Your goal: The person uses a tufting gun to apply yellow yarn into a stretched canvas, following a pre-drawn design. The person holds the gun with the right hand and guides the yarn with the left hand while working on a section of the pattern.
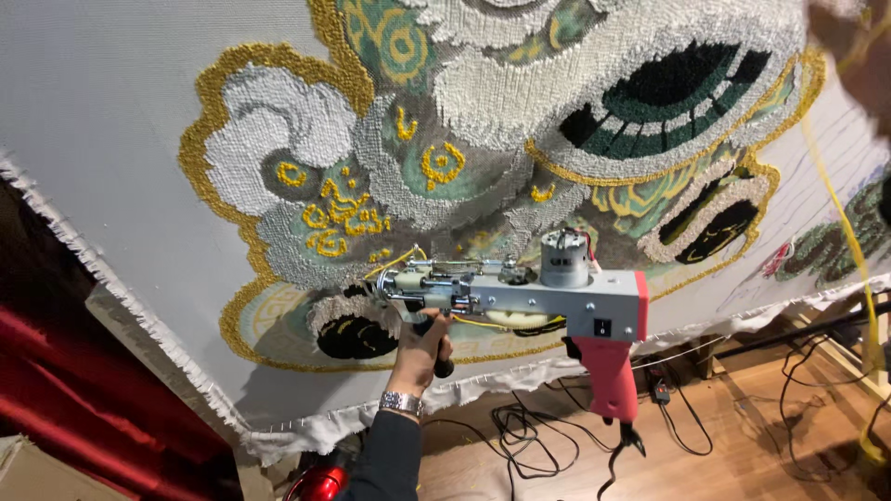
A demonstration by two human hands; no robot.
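My left hand (419, 351) was closed around the tufting gun's (520, 297) front handle, its tip at the rug cloth (111, 139), mid-tufting. I judged the next stroke needed steady pressure; my right hand was out of view.

The rug (520, 121) is showing gold outlines, white and grey swirls, green patches and black ovals on pale grey cloth (111, 111). The tufting gun (529, 297) is showing a grey body and red handle. At seven o'clock, red drapery (65, 390) is hanging.
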